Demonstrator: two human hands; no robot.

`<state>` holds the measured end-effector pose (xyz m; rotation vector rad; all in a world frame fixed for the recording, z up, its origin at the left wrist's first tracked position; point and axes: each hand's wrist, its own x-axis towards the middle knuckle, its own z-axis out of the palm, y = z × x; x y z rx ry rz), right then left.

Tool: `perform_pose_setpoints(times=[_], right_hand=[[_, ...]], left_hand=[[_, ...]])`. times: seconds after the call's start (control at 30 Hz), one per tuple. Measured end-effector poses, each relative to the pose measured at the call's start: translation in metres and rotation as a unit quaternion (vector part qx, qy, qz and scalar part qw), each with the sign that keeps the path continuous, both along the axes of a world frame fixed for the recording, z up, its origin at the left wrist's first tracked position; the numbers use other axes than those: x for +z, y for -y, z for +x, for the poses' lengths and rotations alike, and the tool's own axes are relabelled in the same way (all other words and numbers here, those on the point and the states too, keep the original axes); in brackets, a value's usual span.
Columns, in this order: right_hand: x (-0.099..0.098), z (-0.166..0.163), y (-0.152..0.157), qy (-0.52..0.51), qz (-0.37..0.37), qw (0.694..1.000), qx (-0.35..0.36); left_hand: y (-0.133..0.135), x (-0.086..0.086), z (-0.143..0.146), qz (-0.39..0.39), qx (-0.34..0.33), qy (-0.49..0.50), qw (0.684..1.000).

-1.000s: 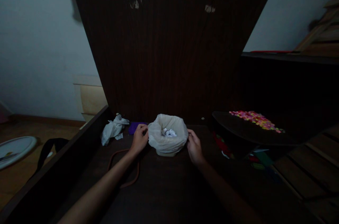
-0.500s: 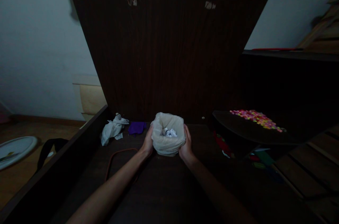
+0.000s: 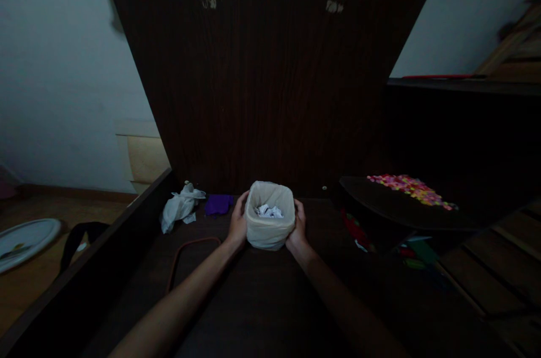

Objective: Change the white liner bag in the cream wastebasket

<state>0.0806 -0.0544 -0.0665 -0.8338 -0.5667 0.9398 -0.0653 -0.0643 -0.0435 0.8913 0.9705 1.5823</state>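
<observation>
Between my hands stands a small trash bin (image 3: 270, 234), upright on the dark wooden surface and lined with a whitish plastic bag folded over its rim. Crumpled white paper (image 3: 269, 211) lies inside. My left hand (image 3: 239, 222) is against the bin's left side, its fingers partly hidden behind it. On the opposite side, my right hand (image 3: 298, 226) curves around the bag-covered wall. A thin brown rounded frame (image 3: 180, 251) lies left of the bin, partly covered by my left forearm.
At the back left are a crumpled white plastic bag (image 3: 181, 208) and a purple cloth-like piece (image 3: 218, 204). A raised board (image 3: 97, 245) edges the left side. On the right, a dark shelf (image 3: 363, 197) bears a pile of small colourful pieces (image 3: 414, 189).
The bag now sits smoother and tighter around the bin, and its opening looks squarer. My left hand has shifted slightly along the left side. The other things stay put.
</observation>
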Motion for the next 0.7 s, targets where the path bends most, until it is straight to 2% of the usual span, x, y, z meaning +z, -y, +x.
perform_pose_setpoints(times=[0.13,0.4,0.7], right_hand=[[0.001,-0.003,-0.001,-0.036,-0.008,0.999,0.007],[-0.016,-0.004,-0.011,-0.064,-0.035,0.997,0.038],[-0.022,0.005,-0.022,-0.039,0.011,0.997,0.064]], left_hand=[[-0.004,-0.003,0.000,-0.033,-0.014,0.025,0.999],[-0.011,-0.009,0.005,-0.077,-0.019,0.079,0.994],[-0.012,-0.015,0.002,-0.047,0.001,0.062,0.997]])
